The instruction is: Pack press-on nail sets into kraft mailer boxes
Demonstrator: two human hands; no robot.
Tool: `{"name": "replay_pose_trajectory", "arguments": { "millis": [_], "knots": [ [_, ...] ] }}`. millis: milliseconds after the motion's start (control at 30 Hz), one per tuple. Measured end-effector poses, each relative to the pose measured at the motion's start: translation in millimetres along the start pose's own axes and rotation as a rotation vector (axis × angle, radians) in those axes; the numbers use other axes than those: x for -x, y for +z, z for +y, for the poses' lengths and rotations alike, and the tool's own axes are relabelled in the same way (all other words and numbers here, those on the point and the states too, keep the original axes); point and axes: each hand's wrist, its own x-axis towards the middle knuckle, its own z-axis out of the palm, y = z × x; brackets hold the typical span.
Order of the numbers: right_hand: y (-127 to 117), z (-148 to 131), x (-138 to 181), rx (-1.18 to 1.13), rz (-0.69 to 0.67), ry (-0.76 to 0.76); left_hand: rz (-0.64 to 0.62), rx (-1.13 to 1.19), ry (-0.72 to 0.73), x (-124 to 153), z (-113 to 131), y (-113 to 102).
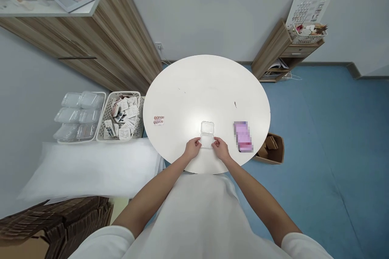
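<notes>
A small clear plastic box (207, 134) lies with its lid flipped back on the white round table, close to its near edge. My left hand (192, 148) grips the left side of the box's near half between bent fingers and thumb. On the opposite side, my right hand (220, 148) pinches the right edge the same way. Nothing can be made out inside the box. Left of it on the table rests a small card of press-on nails (158, 120). To the right is a pixelated pink and purple rectangle (243, 136).
Left of the table (206, 77) stand a white basket of small cards (139, 119) and another with stacked clear boxes (72, 114). An open cardboard box (278, 158) is on the floor at right. A wooden cabinet (127, 36) rises behind left; a shelf unit (269, 50) stands behind right.
</notes>
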Motion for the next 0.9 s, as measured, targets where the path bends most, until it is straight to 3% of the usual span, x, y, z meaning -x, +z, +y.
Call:
{"name": "replay_pose_trajectory", "arguments": {
  "millis": [600,767,900],
  "knots": [
    [-6.5,9.7,3.1,0.034,-0.082,-0.010,0.157,-0.098,0.051,4.5,-10.7,9.8],
    [-5.1,9.8,8.1,-0.009,-0.110,0.020,0.138,-0.024,0.005,10.5,-11.8,12.5],
    [-3.9,9.9,13.5,-0.005,-0.035,-0.005,0.117,-0.024,-0.019,13.6,-12.0,12.0]
  ]
}}
